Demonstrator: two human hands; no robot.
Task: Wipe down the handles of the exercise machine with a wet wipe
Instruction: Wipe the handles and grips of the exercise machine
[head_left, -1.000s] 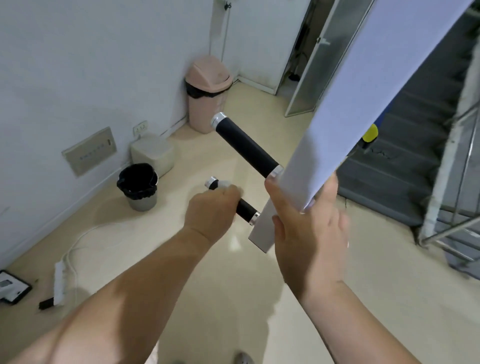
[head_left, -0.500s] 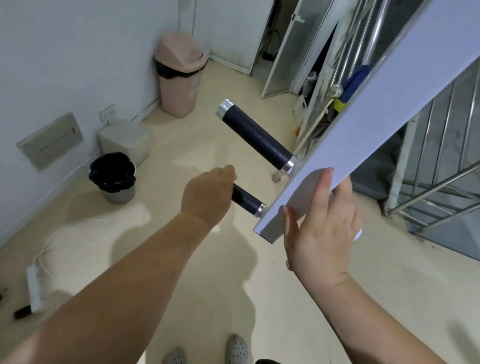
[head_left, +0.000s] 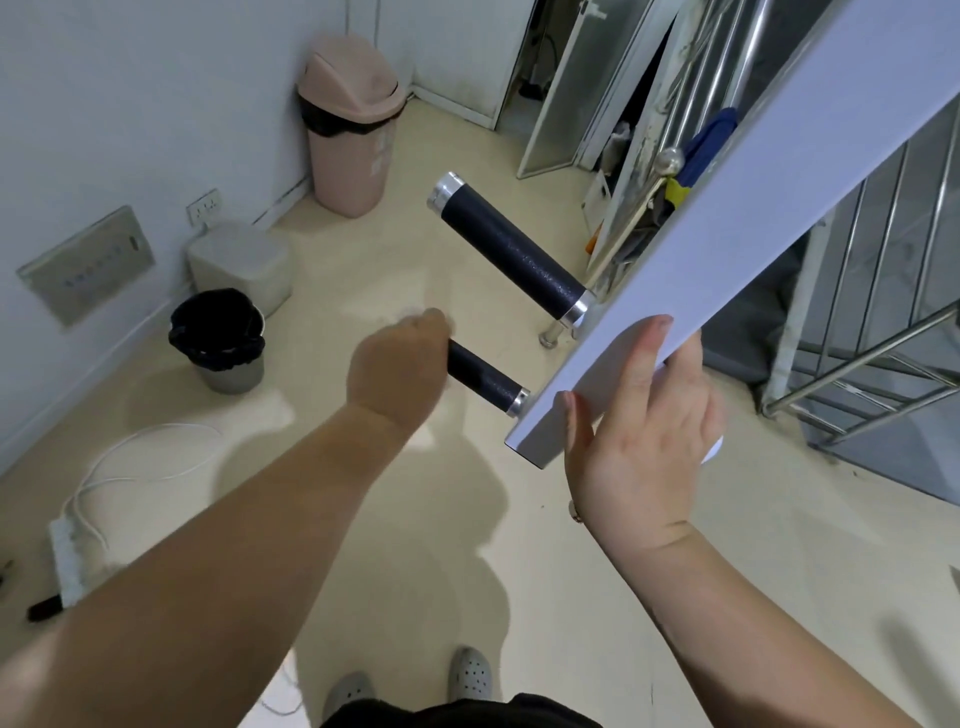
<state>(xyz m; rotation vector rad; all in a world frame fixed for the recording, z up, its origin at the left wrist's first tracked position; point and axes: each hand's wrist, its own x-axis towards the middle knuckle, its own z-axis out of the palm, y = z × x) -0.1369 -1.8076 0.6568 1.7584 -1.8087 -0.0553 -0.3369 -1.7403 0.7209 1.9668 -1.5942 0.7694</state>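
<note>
Right hand (head_left: 641, 431) at 4 o'clock braces the white bar's (head_left: 727, 244) lower end, fingers spread flat. Left hand (head_left: 397, 366) clenched round the lower handle (head_left: 483, 376); wipe presumably inside, can't see it. Lower grip mid-wipe, likely; upper handle (head_left: 511, 244) at 12 is next, bare and unobstructed. Open floor (head_left: 363, 291) beyond; bins (head_left: 218, 338) 10 o'clock, far.

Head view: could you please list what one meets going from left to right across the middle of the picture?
Wall panel → black bin → left hand → lower handle → right hand → stair railing.
</note>
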